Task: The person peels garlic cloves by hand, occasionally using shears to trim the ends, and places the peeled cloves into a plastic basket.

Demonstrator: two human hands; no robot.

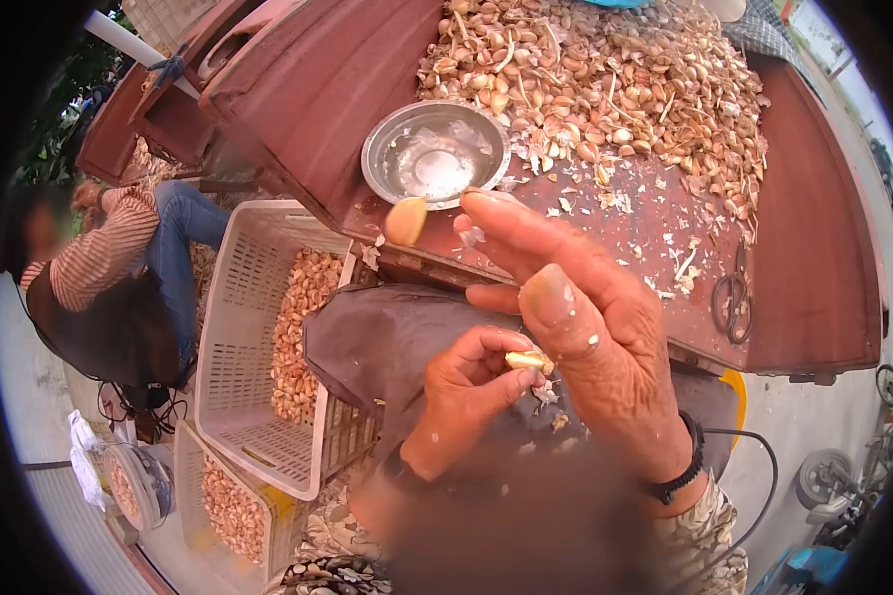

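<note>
Worn: tan-and-brown camouflage fabric sleeves; dark purplish-grey cloth over lap. Right hand: black ribbed wristband. Left hand: dark wristband, details blurred.

Lighting: bright, diffuse daylight, consistent with the pale sky at upper right. Shadows soft; cloth below the red surface reads darker. Glare: white patches inside the metal bowl, upper centre; mild sheen on the raised right hand. Pavement at lower right pale, low in contrast.

Distortion: pronounced wide-angle curvature; straight edges bow towards the margins. Black vignette closes all four corners.

Sharpness: fair at centre, softer towards the rim. A smooth brownish blur obscures bottom centre; another smudge covers a small area at far left.
</note>
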